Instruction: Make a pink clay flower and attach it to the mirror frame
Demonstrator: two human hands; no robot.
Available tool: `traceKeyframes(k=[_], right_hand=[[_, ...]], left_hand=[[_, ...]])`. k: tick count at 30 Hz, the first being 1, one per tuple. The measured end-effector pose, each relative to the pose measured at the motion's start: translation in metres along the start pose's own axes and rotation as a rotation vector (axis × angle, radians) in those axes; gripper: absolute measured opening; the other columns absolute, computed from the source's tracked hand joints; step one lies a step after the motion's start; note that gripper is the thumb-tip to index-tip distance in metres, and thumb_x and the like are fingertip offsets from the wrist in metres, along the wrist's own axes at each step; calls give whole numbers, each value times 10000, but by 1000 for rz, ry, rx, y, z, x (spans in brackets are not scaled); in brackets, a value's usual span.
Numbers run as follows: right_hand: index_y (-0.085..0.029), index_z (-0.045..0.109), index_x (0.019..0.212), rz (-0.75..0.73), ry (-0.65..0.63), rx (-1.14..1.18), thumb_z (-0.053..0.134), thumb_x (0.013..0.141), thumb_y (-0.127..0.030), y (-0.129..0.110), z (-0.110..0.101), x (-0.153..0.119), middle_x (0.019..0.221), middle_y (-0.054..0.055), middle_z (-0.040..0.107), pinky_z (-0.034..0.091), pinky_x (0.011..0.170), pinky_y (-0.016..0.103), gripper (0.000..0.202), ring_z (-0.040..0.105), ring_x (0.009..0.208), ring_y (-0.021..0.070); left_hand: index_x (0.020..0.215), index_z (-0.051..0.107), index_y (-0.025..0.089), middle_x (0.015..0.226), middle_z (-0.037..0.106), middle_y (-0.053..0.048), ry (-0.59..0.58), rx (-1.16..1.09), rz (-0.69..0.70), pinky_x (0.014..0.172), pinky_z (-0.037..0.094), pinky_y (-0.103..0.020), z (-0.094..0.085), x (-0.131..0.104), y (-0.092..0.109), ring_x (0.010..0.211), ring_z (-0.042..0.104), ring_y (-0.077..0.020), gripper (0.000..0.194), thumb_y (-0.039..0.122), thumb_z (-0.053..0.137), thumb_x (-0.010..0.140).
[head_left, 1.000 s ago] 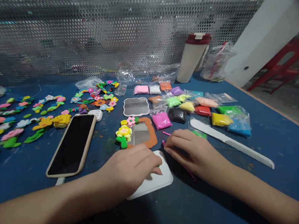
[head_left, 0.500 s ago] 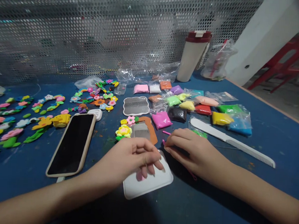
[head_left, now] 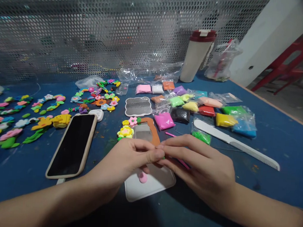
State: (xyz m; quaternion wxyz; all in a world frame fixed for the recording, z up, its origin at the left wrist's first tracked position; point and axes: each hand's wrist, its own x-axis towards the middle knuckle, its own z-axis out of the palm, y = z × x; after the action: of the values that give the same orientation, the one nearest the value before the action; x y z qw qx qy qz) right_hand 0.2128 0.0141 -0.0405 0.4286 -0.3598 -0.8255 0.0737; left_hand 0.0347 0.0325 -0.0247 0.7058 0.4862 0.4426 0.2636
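Observation:
My left hand [head_left: 135, 160] and my right hand [head_left: 199, 164] meet fingertip to fingertip above a white rounded plate [head_left: 149, 187]. A tiny bit of green shows between the pinched fingers; the rest of it is hidden. On the plate lies a small pink clay disc [head_left: 142, 177]. Just behind the hands is a mirror with a brown clay border [head_left: 153, 130], decorated with a yellow flower [head_left: 125, 131] and a pink flower [head_left: 133, 121]. Beneath my right hand, partly covered, lies a pink tool [head_left: 183, 163].
A phone [head_left: 72, 146] lies left of the plate, near several clay flower frames [head_left: 49, 102]. Behind are a wavy mirror [head_left: 138, 107], bagged clays [head_left: 164, 121] and a tumbler [head_left: 196, 58]. A white comb [head_left: 212, 130] lies at right.
My right hand has moved left and up from the table to meet my left hand, whose fingers have closed. The pink disc and green clay bag are now more exposed.

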Motion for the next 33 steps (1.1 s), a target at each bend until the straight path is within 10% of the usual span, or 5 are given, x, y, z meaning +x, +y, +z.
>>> traceKeyframes(k=[33], right_hand=[[-191, 686, 934, -82, 31, 24, 551, 893, -201, 11, -3, -1, 804, 33, 724, 471, 815, 351, 142, 635, 689, 116]], left_hand=[[661, 732, 152, 627, 660, -10, 65, 64, -93, 507, 373, -175, 4, -4, 2, 508, 498, -69, 228, 360, 677, 736]])
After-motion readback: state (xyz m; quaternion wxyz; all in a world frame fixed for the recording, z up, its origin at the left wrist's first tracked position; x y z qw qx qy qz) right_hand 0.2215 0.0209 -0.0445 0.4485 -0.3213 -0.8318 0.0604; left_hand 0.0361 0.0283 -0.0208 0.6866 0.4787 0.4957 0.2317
